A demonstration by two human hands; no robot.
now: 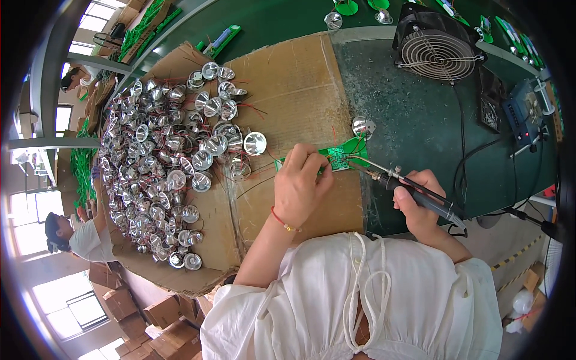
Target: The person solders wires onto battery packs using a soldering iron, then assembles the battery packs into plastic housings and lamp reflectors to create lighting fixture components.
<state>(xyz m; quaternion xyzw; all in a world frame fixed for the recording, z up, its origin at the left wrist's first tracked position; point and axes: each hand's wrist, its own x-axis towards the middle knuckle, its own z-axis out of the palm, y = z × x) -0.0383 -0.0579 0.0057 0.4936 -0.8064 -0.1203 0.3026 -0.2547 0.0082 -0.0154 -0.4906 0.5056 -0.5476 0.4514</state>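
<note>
My right hand (420, 201) is wrapped round a soldering iron (420, 193) with a thin metal feed tube along it. Its tip reaches the right part of a green circuit board (341, 157), which lies on the cardboard in front of me. Over the board's left part, my left hand (302, 180) has its fingers curled and pinched together; what is between them is hidden. A silver reflector cup (363, 127) sits just beyond the board's right end, with a green wire near it. Another shiny reflector (255, 143) rests beyond my left hand.
A large heap of silver reflectors with red wires (162, 162) fills the cardboard (288, 78) at left. A black fan with a wire grille (437, 54) stands at the far right, near a blue control box (523, 111) and cables. Two other people are at the left.
</note>
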